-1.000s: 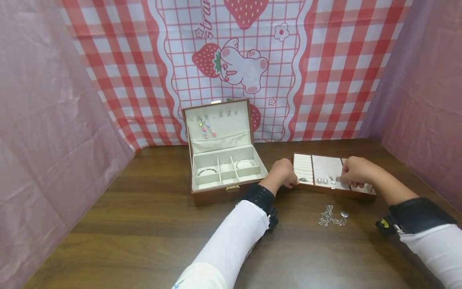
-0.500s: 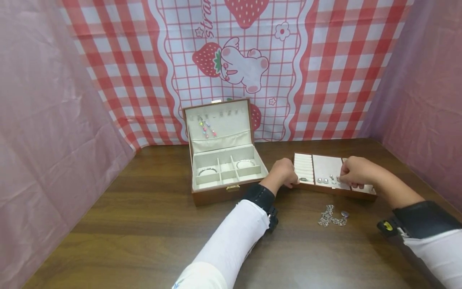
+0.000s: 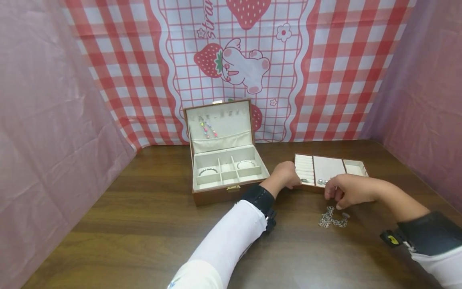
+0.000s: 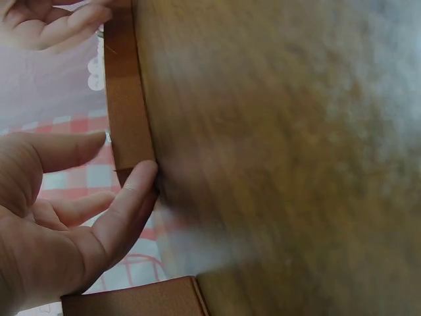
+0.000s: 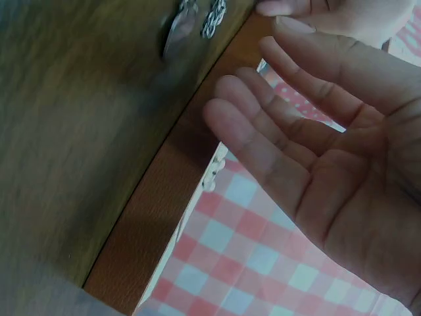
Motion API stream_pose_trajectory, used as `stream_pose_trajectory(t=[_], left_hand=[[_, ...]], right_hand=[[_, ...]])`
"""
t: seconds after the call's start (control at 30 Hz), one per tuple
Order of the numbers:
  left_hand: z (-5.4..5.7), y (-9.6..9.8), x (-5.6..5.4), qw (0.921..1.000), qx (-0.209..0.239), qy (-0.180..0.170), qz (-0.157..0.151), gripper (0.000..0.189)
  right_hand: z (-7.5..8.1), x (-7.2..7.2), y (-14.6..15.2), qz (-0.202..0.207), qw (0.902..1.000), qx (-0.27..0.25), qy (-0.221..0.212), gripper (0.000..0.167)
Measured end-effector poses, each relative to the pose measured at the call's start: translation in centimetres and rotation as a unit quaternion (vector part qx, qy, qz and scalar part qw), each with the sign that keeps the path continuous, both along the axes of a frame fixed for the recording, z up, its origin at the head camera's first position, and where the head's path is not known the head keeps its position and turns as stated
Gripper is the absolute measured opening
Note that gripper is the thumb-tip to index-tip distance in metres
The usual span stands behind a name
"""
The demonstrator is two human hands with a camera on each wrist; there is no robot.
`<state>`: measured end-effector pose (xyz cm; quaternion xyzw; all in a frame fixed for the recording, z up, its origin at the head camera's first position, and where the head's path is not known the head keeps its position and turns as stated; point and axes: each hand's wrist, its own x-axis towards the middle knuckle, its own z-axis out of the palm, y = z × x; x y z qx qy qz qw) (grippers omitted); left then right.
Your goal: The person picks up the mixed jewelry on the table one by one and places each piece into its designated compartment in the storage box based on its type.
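Note:
A brown jewelry tray (image 3: 329,166) with a cream lining lies on the table to the right. Its left part has ring rolls, and earrings (image 3: 320,182) sit near its front edge. My left hand (image 3: 286,175) grips the tray's left front corner; in the left wrist view its thumb and fingers (image 4: 128,191) lie about that corner. Over the tray's front wall hovers my right hand (image 3: 351,190), fingers loosely bent, with nothing in its grasp in the right wrist view. Just below it on the table lies a silver chain necklace (image 3: 327,218) with a round pendant (image 3: 345,215).
An open brown jewelry box (image 3: 213,196) stands left of the tray, with bracelets (image 3: 208,171) in two compartments. Colourful beaded earrings (image 3: 205,130) hang inside its raised lid. A red checked cloth (image 3: 126,72) forms the back, with pink cloth at both sides.
My right hand has left the earrings in the tray and come forward and down, near the necklace. The tray's right compartment is now uncovered. My left hand stays at the tray's corner.

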<state>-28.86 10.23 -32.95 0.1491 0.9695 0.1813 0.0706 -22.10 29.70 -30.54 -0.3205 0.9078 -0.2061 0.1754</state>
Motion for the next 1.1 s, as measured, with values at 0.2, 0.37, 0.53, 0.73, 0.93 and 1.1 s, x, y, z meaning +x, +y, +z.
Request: stream_pose_trajectory(t=[0.2,0.37,0.53,0.73,0.93,1.1], left_hand=[[0.8,-0.5,0.6,0.9969,-0.003,0.053,-0.058,0.054],[2.0,-1.8,2.0,0.9857,0.005,0.105,-0.132,0.051],[3.3,-5.0,3.9,0.9474,0.080,0.148,-0.272,0.053],[3.9,-9.6,5.8,0.9249,0.126,0.147,-0.327,0.055],[4.1,-13.2,6.8,0.9250,0.086,0.141,-0.342,0.057],[4.6,-15.5,7.7,0.9223,0.077,0.138,-0.353,0.056]], right_hand=[[-0.3,1.0,-0.9,0.022,0.9994,0.006,0.026,0.033],[-0.5,1.8,-1.6,0.044,0.9959,0.008,0.078,0.037],[-0.8,2.4,-2.1,0.058,0.9942,0.017,0.089,0.037],[-1.5,2.6,-2.3,0.059,0.9926,0.032,0.102,0.037],[-2.2,2.3,-2.8,0.077,0.9835,0.040,0.159,0.031],[-2.5,2.0,-3.4,0.090,0.9784,0.040,0.182,0.028]])
